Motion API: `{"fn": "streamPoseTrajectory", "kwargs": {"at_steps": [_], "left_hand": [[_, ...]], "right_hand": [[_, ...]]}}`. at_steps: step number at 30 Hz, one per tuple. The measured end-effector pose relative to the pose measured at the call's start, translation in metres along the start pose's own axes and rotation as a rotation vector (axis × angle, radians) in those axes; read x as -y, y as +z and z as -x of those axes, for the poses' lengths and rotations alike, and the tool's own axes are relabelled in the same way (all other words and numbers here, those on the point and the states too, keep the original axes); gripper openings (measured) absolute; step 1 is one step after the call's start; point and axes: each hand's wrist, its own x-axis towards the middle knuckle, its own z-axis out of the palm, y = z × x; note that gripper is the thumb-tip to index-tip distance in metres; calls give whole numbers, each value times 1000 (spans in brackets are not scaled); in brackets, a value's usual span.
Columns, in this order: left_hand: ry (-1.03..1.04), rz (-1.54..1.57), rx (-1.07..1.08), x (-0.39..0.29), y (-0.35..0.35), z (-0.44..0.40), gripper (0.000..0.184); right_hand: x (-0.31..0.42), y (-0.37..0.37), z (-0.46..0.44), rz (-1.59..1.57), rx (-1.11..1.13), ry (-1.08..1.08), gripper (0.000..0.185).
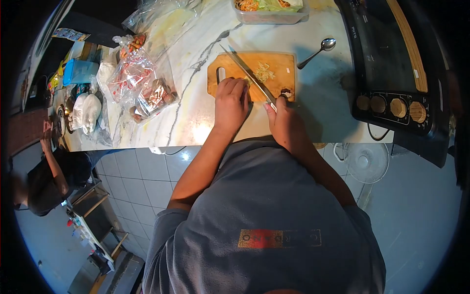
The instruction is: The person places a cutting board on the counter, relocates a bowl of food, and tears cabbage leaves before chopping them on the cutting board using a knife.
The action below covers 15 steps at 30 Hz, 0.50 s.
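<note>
A wooden cutting board (281, 60) lies on the marble-patterned table. My right hand (286, 122) is closed around the handle of a kitchen knife (248, 72), whose long blade slants up and left across the board. My left hand (231, 104) rests on the board's lower left part, left of the blade, with its fingers curled down. Something small and pale may be under its fingertips, but the fingers hide it. Right of the blade lie chopped pale-yellow pieces (265, 72). A small dark and white piece (285, 93) sits near the board's lower right corner.
A metal spoon (327, 45) lies right of the board. Beyond stands a plastic container (271, 18) with shredded vegetables. Plastic bags of food (142, 81) lie left, and a black toaster oven (391, 100) stands right. Another person (51, 179) is at far left.
</note>
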Motion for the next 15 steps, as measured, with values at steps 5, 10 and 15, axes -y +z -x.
{"fn": "streamPoseTrajectory", "kwargs": {"at_steps": [5, 10, 15], "left_hand": [[26, -37, -6, 4, 2, 1, 18], [36, -33, -21, 6, 6, 3, 17], [29, -11, -38, 5, 6, 2, 18]], "right_hand": [[1, 3, 1, 23, 24, 28, 34], [2, 7, -2, 12, 88, 92, 36], [7, 7, -6, 12, 104, 113, 35]]}}
